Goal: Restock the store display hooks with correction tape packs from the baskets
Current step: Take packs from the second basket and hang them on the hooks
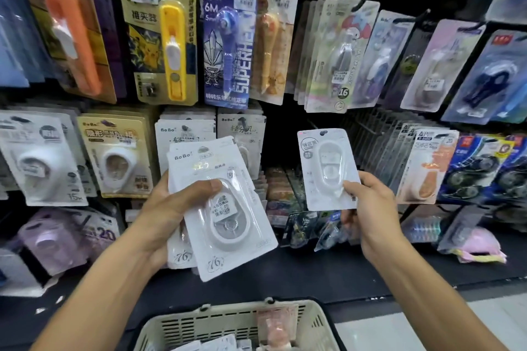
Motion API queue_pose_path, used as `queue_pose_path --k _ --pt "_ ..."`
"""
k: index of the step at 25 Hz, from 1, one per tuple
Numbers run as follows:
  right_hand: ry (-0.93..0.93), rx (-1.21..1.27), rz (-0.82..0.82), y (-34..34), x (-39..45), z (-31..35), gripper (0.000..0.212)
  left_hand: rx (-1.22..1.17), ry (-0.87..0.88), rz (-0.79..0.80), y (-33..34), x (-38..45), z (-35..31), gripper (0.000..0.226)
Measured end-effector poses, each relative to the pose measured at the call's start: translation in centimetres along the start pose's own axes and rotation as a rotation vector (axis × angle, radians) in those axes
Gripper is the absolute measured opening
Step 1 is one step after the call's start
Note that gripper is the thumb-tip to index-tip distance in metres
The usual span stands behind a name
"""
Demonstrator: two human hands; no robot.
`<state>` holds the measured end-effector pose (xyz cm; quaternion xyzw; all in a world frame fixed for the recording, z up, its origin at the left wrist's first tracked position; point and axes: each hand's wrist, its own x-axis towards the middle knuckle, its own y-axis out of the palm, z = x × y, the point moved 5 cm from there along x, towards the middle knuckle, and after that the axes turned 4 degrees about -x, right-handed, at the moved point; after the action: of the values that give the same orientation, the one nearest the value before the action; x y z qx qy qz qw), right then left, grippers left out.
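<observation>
My left hand (168,211) grips a small stack of white BoBo correction tape packs (228,225), thumb pressed on the top blister. My right hand (370,208) pinches the lower edge of a single white correction tape pack (328,168) and holds it upright in front of a dark gap in the display (281,137). A cream plastic basket (316,322) sits below my arms with more packs inside, one of them pink.
Hooks across the black display wall carry many carded packs: a yellow one (168,37), a blue Superhero one (228,43), white BoBo packs (185,134) and an orange one (430,171). A black shelf ledge (313,271) runs beneath them.
</observation>
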<state>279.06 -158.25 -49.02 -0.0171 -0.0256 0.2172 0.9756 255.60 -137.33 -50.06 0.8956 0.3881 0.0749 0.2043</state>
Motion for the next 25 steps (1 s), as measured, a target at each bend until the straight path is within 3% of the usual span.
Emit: queue_pose_path --k 3,5,8,10,14,20,25 --pt "0.083 0.075 -0.028 -0.7 -0.1 -0.6 0.040 0.032 0.023 0.000 1.4 0.6 1.0 0.085" --pt "0.044 -0.026 0.036 0.2 -1.4 -1.1 0.057 0.044 0.048 -0.015 1.9 0.9 1.2 0.087" --pt "-0.035 -0.154 0.500 5.9 -5.3 -0.9 0.064 0.036 0.027 -0.033 2.0 0.6 2.1 0.089" --pt "-0.033 -0.147 0.649 8.3 -6.7 -1.2 0.043 0.000 -0.018 0.022 2.2 0.2 2.3 0.081" --pt "0.041 0.106 0.486 8.3 -5.1 0.0 0.044 0.011 -0.050 0.043 0.9 -0.3 0.7 0.080" --pt "-0.066 -0.026 0.263 8.9 -3.5 2.1 0.006 0.098 0.119 -0.135 -1.9 -0.4 -2.4 0.090" --pt "-0.093 -0.027 0.233 9.8 -4.3 1.6 0.014 0.056 0.187 -0.139 -2.5 -0.3 -3.8 0.098"
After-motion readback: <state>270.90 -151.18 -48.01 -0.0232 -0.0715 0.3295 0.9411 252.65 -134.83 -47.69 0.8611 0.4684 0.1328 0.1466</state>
